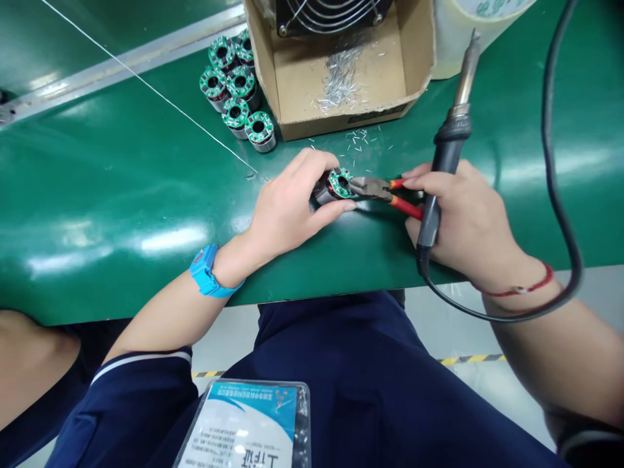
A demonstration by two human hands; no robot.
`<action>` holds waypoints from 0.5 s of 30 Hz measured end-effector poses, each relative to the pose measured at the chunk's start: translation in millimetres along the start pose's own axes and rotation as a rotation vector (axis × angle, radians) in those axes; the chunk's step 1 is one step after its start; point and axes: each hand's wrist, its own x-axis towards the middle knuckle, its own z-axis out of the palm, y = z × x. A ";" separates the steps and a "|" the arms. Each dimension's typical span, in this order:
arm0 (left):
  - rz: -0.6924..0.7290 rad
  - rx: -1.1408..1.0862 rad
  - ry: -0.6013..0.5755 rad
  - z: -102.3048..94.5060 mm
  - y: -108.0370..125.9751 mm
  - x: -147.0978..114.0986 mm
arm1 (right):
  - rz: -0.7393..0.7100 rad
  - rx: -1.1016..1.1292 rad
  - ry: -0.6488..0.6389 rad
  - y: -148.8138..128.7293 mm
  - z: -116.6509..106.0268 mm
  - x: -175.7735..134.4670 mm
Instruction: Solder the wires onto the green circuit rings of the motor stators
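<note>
My left hand [297, 195] is closed around a small motor stator [340, 183], its round green circuit board facing up and toward the right. In my right hand [470, 221] are red-handled cutting pliers [373, 187], with their jaws at the right edge of that board. Whether the jaws touch a pin there I cannot tell. The same hand also carries a soldering iron [446, 149], its tip pointing up and away from me and its cable looping over my forearm.
Several finished-looking stators [236, 112] stand grouped at the back left. Beside them a cardboard box [341, 84] holds a black fan [334, 13] and cut wire bits [338, 81]. More clippings [361, 138] lie before it. A large tape roll [451, 39] stands right of the box.
</note>
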 end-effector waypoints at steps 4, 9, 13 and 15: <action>-0.017 0.081 -0.028 -1.7 2.9 0.6 | -0.070 -0.139 0.011 2.1 -3.6 -2.7; -0.013 0.116 -0.044 -2.9 5.6 2.3 | 0.071 -0.148 -0.087 -5.1 -10.5 -1.5; -0.021 0.116 0.014 -1.8 2.9 2.0 | 0.207 -0.163 -0.117 -15.8 -11.8 4.9; -0.018 0.083 0.071 -4.5 0.2 2.1 | 0.253 -0.183 -0.087 -16.5 -10.1 11.8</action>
